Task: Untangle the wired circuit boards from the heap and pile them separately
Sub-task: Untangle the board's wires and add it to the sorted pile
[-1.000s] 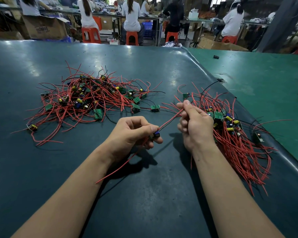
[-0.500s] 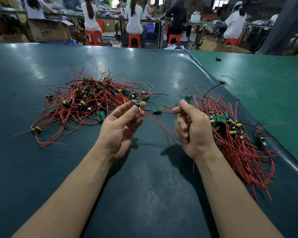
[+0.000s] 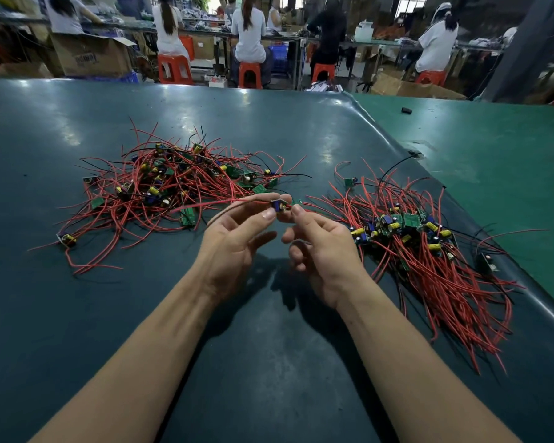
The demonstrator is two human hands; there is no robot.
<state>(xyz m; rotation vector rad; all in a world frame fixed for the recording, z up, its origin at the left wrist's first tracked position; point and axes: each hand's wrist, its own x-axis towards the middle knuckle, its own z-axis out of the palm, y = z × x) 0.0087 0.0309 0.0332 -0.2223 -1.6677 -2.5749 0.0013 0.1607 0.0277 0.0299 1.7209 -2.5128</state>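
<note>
Roughly at the centre of the view, two bare hands meet above a dark green surface (image 3: 269,362). The left hand (image 3: 234,247) pinches a small circuit board (image 3: 279,206) between thumb and forefinger, its red wires trailing toward 9 o'clock. The right hand (image 3: 320,251) touches the same board with thumb and forefinger tip, its other fingers loosely curled. At 10 o'clock lies the tangled heap (image 3: 160,190); at 3 o'clock the sorted pile (image 3: 429,251), wires combed toward 5 o'clock. The board looks light and rigid, with raised parts that could snag; its wires look limp and springy. Holding the board's edges seems safer than tugging the wires.
</note>
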